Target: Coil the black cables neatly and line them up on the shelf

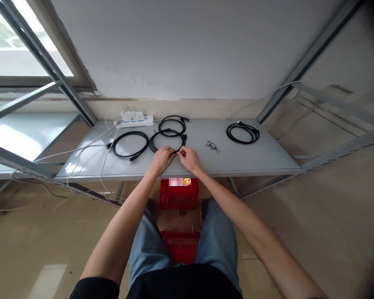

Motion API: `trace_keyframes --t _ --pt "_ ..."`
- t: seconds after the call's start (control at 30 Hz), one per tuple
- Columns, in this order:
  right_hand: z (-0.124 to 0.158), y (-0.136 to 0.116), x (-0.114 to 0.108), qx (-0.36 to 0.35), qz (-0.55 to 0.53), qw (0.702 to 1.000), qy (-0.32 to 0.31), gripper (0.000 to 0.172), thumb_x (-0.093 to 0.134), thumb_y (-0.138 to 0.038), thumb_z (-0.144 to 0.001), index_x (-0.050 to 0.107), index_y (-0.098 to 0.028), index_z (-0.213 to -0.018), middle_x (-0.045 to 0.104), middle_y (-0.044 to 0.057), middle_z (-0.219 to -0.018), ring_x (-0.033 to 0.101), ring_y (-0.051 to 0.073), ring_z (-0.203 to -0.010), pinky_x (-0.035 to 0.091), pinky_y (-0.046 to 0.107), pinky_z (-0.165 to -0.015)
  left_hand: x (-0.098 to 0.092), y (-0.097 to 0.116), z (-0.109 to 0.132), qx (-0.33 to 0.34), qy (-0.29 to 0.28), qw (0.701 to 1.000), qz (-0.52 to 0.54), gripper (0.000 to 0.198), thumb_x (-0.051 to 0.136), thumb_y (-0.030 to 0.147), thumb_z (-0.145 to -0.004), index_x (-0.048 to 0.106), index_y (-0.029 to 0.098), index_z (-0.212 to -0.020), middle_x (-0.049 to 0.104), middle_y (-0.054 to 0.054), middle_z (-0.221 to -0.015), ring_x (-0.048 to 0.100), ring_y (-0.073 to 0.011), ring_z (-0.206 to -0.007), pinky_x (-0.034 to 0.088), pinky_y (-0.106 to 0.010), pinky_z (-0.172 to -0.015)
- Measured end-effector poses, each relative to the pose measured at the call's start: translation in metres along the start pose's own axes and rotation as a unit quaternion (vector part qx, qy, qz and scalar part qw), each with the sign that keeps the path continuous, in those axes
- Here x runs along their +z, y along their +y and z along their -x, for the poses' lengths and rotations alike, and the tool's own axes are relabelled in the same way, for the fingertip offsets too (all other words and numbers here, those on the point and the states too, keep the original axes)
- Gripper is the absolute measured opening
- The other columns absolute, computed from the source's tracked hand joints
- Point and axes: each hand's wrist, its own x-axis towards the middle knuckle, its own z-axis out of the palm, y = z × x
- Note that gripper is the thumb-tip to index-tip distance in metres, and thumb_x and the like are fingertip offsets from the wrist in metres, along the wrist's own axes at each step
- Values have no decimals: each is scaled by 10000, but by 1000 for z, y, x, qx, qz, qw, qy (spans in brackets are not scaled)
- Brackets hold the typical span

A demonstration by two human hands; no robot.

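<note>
So you're sitting at a grey metal shelf (202,166) with both hands right up at its near edge, working on a coiled black cable (151,143). Your left hand (163,158) is resting low over the near side of that coil, fingers bunched in close, and your right hand (188,158) is pinching narrow at the same stretch, just beside it. I can't tell whether you're also gripping something thin between those fingertips, it's too small to make out.

The coil itself is lying flat around the middle of the shelf, and its far side is overlapping a second black coil (171,116) behind it. A third coil (131,133) is sitting just beside it on the left, plug ends poking out. Over to the right, well apart, another black coil (243,141) is lying near the end of the shelf. Between that one and your right hand, a few thin black ties (213,147) are lying in a loose tangle. A white power strip (137,121) is sitting toward the back left, white cords trailing off it.
</note>
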Motion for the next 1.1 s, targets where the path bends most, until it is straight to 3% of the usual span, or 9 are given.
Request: trace_keyframes --t 0.23,0.37,0.47,0.57,0.67,0.83,0.97,1.1 --pt "-15 -9 7 207 -186 961 -10 163 633 -256 -745 659 -195 -597 627 3 -555 583 167 -621 401 274 -624 -2 0 0 3 -6 1000 1 306 509 363 -1068 774 229 -1144 674 -87 -972 643 -245 -1001 463 -323 -832" --pt "-20 -14 7 259 -228 938 -23 137 626 -243 -697 653 -182 -577 625 18 -548 566 163 -607 386 280 -603 -2 0 0 1 -11 1000 -3 313 495 361 -1073 772 226 -1121 669 -85 -970 642 -242 -990 462 -325 -825" --pt "-16 -14 7 224 -195 955 -24 163 610 -253 -742 632 -190 -593 623 13 -566 570 163 -619 394 281 -625 -3 1 -1 -2 -15 1000 -5 297 508 354 -1068 769 221 -1118 679 -87 -982 646 -245 -1004 468 -328 -839" --pt "-4 -11 5 126 -134 983 -15 217 593 -307 -843 579 -216 -646 611 -4 -601 567 164 -631 402 279 -649 -3 2 -2 -12 -14 1000 -1 271 527 333 -1058 760 211 -1121 698 -96 -1022 650 -251 -1040 479 -333 -865" --pt "7 -4 0 40 -140 989 -24 256 524 -392 -958 564 -235 -759 594 -15 -627 576 170 -639 435 279 -675 -4 4 -2 -23 -12 1000 8 254 536 339 -1054 745 203 -1099 712 -107 -1052 657 -256 -1061 488 -340 -890" --pt "8 3 -2 48 -175 982 45 246 469 -429 -1002 563 -237 -880 568 -18 -637 576 181 -631 456 282 -662 -7 9 0 -47 -7 999 -13 240 521 372 -1064 667 193 -1128 747 -121 -1052 694 -263 -1001 480 -347 -884" --pt "10 0 -2 37 -189 981 27 285 481 -470 -985 580 -231 -866 572 -7 -651 583 184 -647 461 280 -651 -10 13 2 -74 -17 996 -51 307 404 419 -1107 589 183 -1173 769 -120 -912 730 -274 -874 464 -338 -803" --pt "20 12 -30 9 -157 985 76 329 476 -491 -1000 638 -211 -940 635 19 -733 599 188 -690 478 285 -666 -10 13 3 -68 -4 996 -55 303 340 414 -1122 550 197 -1151 764 -118 -883 743 -284 -867 438 -327 -736"
